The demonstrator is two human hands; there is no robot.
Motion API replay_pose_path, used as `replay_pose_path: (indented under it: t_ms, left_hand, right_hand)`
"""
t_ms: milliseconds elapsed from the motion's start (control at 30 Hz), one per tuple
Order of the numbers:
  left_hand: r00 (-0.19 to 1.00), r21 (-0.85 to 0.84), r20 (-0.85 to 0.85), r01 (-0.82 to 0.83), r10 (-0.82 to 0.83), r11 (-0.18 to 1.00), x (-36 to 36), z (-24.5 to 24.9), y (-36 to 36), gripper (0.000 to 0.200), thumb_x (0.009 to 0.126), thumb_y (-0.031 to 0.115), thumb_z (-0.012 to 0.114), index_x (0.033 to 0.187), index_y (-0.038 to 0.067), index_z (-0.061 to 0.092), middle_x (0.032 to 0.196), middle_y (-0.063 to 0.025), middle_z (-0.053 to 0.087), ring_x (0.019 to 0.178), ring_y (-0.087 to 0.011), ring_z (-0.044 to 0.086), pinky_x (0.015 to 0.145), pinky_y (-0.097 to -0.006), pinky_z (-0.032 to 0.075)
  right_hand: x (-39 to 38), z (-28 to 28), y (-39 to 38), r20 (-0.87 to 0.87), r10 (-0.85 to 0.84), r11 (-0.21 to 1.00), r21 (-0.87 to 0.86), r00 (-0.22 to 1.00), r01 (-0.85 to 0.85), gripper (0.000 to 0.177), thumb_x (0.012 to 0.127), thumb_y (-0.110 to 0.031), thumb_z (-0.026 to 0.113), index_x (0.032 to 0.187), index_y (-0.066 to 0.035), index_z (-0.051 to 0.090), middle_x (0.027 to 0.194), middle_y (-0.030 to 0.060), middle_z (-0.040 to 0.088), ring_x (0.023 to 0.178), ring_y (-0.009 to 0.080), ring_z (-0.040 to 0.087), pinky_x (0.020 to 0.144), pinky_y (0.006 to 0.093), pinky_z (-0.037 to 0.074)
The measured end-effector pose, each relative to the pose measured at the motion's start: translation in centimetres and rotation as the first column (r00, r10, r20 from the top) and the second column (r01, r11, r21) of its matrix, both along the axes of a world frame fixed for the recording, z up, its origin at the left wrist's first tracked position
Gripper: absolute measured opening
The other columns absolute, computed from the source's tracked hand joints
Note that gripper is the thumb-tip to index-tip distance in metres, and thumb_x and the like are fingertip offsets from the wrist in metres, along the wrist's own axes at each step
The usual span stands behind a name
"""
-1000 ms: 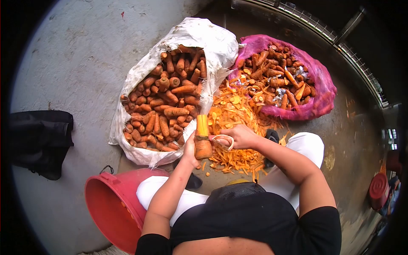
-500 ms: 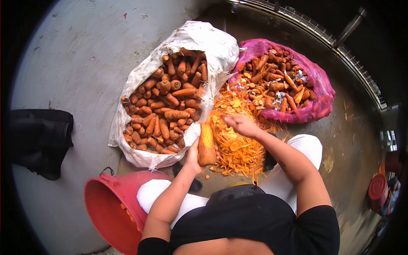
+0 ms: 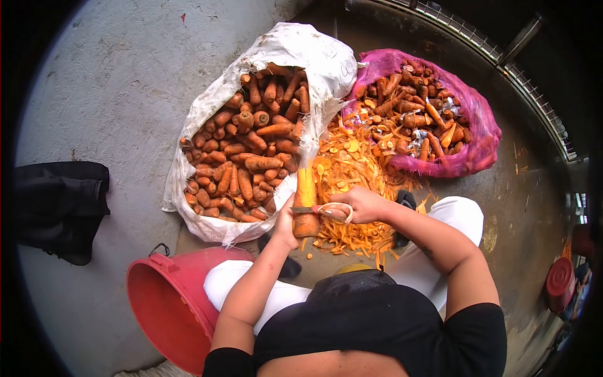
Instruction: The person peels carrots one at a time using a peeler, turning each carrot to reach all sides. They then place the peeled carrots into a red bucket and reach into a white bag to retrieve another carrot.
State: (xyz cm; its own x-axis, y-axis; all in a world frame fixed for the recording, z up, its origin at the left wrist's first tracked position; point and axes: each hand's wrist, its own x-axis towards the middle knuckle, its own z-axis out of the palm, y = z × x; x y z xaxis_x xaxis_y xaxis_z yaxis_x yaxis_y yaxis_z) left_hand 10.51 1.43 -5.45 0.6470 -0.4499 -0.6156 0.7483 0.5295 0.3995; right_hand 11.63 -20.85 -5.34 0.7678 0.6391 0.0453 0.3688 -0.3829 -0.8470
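A large carrot (image 3: 306, 224) stands nearly upright in my left hand (image 3: 287, 225), whose fingers wrap round its lower part. Its upper part is peeled to bright yellow-orange, while the lower end keeps its darker skin. My right hand (image 3: 355, 205) is closed on a peeler (image 3: 334, 212) with a pale looped handle, and the blade lies across the carrot. Beyond my hands, orange peelings (image 3: 352, 235) and cut slices are heaped on the floor. At the left of the heap, an open white sack (image 3: 282, 47) holds unpeeled carrots.
A pink mesh sack (image 3: 487, 135) with carrots and carrot pieces lies at the upper right. The red bucket (image 3: 207, 267) is tipped over at the lower left. Black cloth (image 3: 63, 207) lies at the far left, and a red container (image 3: 559, 276) is at the far right.
My right hand has come down toward my body, and the blade now crosses the carrot low down. More of the carrot's front shows bright and peeled.
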Motion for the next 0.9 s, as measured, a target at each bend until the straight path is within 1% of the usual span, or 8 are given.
replay_pose_path:
  t_ms: [200,333,433,500,600,700,800,900]
  left_hand:
    - [1.0,0.002,-0.011,-0.01,0.01,1.0,0.4,0.2,0.2,0.04,0.1,0.04,0.035,0.116,0.009,0.054,0.095,-0.0083,0.064,0.082,-0.0213,0.065,0.072,-0.0375,0.055]
    - [1.0,0.015,-0.014,-0.021,0.021,1.0,0.5,0.9,-0.1,0.038,0.1,0.037,0.035,0.116,0.009,0.053,0.092,-0.0096,0.065,0.078,-0.0219,0.065,0.068,-0.0367,0.056]
    - [0.998,0.017,0.021,0.054,-0.054,0.998,0.3,0.6,0.3,0.037,0.1,0.036,0.035,0.117,0.009,0.053,0.09,-0.0103,0.065,0.074,-0.0225,0.065,0.065,-0.0359,0.057]
    - [0.999,0.015,0.027,0.036,-0.037,0.999,0.3,0.6,0.2,0.036,0.1,0.036,0.035,0.116,0.009,0.053,0.09,-0.0104,0.065,0.072,-0.0227,0.065,0.063,-0.0364,0.057]
    - [1.0,0.029,0.001,0.004,-0.004,1.0,0.3,0.9,0.0,0.036,0.1,0.036,0.035,0.114,0.009,0.053,0.09,-0.0107,0.065,0.071,-0.0229,0.065,0.062,-0.0367,0.057]
    - [1.0,0.02,-0.018,-0.005,0.005,1.0,0.2,0.6,0.1,0.036,0.1,0.036,0.034,0.112,0.008,0.054,0.089,-0.0107,0.065,0.072,-0.023,0.066,0.062,-0.0367,0.057]
    - [1.0,0.062,-0.006,0.0,0.001,0.998,0.2,0.1,0.2,0.037,0.099,0.036,0.034,0.112,0.007,0.054,0.087,-0.011,0.065,0.07,-0.0231,0.065,0.062,-0.0363,0.057]
    - [1.0,0.096,-0.018,0.013,-0.011,0.995,0.2,0.2,0.2,0.039,0.099,0.037,0.034,0.112,0.007,0.054,0.083,-0.012,0.064,0.067,-0.024,0.065,0.061,-0.0362,0.056]
  right_hand:
    - [-0.1,0.1,-0.3,-0.007,0.006,1.0,0.013,1.0,-0.006,0.035,0.09,-0.041,0.058,0.079,-0.008,0.06,0.058,0.0175,0.055,0.052,0.0361,0.054,0.049,0.0444,0.041]
    - [-0.1,0.2,-0.5,-0.012,0.008,1.0,-0.015,1.0,-0.009,0.035,0.089,-0.043,0.058,0.081,-0.009,0.061,0.059,0.0169,0.055,0.052,0.0358,0.054,0.05,0.0442,0.041]
    - [0.0,0.1,-0.5,-0.011,0.002,1.0,-0.021,1.0,-0.002,0.035,0.089,-0.044,0.058,0.083,-0.01,0.063,0.059,0.0166,0.055,0.052,0.0354,0.054,0.05,0.0438,0.042]
    - [0.1,0.0,-0.4,-0.026,-0.01,1.0,-0.017,1.0,0.01,0.035,0.089,-0.045,0.058,0.086,-0.011,0.065,0.058,0.0165,0.055,0.052,0.0352,0.055,0.05,0.0435,0.042]
    - [0.1,0.4,-0.4,0.014,-0.022,0.997,-0.072,1.0,0.023,0.03,0.089,-0.038,0.061,0.086,-0.009,0.066,0.059,0.0176,0.055,0.052,0.0362,0.054,0.05,0.0432,0.042]
    - [0.2,-0.1,-0.5,0.075,-0.028,0.981,-0.188,0.997,0.042,0.038,0.089,-0.049,0.056,0.09,-0.012,0.067,0.057,0.0161,0.055,0.052,0.0354,0.056,0.05,0.0438,0.043]
    - [0.2,-0.5,-0.1,0.079,-0.078,0.98,-0.177,0.994,0.091,0.039,0.089,-0.05,0.055,0.09,-0.013,0.068,0.056,0.0153,0.056,0.052,0.0356,0.056,0.049,0.0445,0.043]
    - [0.6,-0.9,-0.2,0.055,-0.091,0.976,-0.194,0.994,0.1,0.033,0.088,-0.045,0.058,0.085,-0.014,0.067,0.055,0.0159,0.054,0.05,0.0355,0.055,0.049,0.0443,0.042]
